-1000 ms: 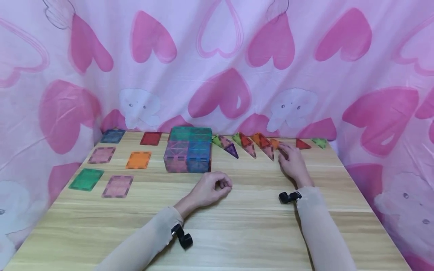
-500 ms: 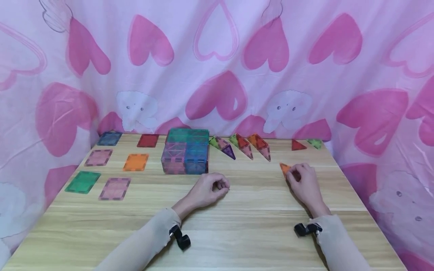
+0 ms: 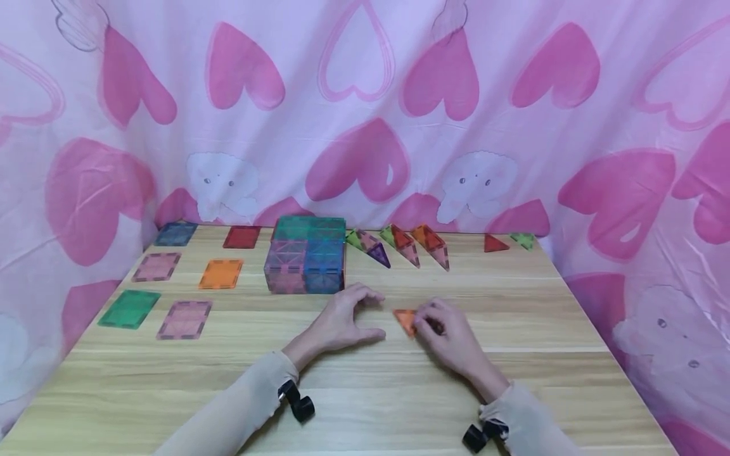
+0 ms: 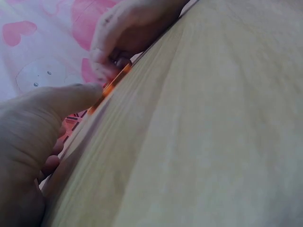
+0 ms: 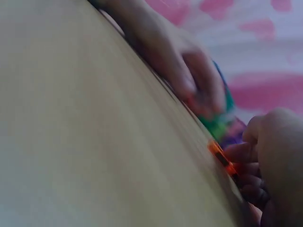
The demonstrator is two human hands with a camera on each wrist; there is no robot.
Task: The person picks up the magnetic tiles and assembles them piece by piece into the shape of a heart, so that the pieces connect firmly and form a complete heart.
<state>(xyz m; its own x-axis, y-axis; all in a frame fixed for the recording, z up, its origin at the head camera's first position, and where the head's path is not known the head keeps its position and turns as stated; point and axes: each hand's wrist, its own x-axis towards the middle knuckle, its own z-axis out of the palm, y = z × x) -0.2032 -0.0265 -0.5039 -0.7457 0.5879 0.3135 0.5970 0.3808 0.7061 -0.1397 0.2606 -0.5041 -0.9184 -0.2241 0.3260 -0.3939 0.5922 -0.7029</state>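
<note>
The right hand (image 3: 447, 335) pinched an orange triangle (image 3: 403, 320) between its thumb and fingers, with the remaining fingers curled in. The triangle jutted from the fingertips toward the left hand (image 3: 342, 323), whose thumb and fingers were parted and faced it. The right hand's grip covered part of the triangle, and whether its underside touched the surface (image 3: 388, 392) was hard to tell.

Just beyond the left hand stood a block of see-through tiles (image 3: 285, 253), with green, pink and blue faces in sight. Farther out, ahead of both hands, lay three clusters of small triangles (image 3: 401, 239). Beyond the right hand and to its right were a red triangle (image 3: 495, 242) and a small green tile (image 3: 522, 240) of unclear outline. Left of the left hand lay six square tiles (image 3: 185, 320). The sleeves (image 3: 239, 392) behind the hands were cut off by the head view's lower edge.

Only the head view gave the triangle's pointed outline; both wrist views showed it edge-on. In the left wrist view the left thumb overlapped that edge, contact uncertain, while the right wrist view blurred the left hand.
</note>
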